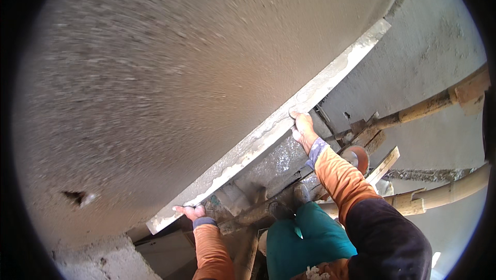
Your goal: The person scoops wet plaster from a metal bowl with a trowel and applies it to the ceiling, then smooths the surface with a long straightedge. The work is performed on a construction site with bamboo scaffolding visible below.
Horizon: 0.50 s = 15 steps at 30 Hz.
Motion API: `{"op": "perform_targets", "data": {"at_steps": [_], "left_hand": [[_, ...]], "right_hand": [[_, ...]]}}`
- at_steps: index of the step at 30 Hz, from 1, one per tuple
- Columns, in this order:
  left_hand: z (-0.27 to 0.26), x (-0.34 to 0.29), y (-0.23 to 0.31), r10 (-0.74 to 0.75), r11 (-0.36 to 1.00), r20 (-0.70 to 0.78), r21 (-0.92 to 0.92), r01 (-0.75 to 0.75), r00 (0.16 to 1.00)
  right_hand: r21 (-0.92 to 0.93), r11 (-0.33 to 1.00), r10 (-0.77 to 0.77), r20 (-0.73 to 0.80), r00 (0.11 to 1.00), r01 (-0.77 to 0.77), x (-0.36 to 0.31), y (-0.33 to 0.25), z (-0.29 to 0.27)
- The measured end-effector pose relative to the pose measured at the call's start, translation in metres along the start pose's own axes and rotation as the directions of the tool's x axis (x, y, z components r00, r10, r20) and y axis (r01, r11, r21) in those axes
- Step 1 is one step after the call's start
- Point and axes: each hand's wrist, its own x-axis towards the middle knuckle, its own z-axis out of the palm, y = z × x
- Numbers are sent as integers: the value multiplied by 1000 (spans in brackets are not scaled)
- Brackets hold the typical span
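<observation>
Evidently left grip (192,212) and right grip (304,126) both clasp one long bar (338,75); two shoes (301,193) show below

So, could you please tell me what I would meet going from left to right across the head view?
Dark hole in the plaster, left hand on the long straightedge, right hand on the same straightedge, pale slanting wooden plank.

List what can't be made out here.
Head view:
Long bar: far side, hidden by its near face.
Right hand: some fingers, hidden by the hand or bar.
Plastered surface: upper-left texture, blurred.
Hole: depth, lost in shadow.
Left sleeve: cut off by lower edge.
</observation>
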Motion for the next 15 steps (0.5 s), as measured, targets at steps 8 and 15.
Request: {"op": "perform_targets", "data": {"at_steps": [8, 15], "left_hand": [[24, -16, -36, 47, 998, 50, 27, -48, 998], [27, -10, -30, -34, 996, -4, -77, 34, 999]], "right_hand": [[-124, 981, -151, -18, 988, 148, 14, 2, -13], [-258, 939, -223, 52, 973, 229, -23, -5, 9]]}}
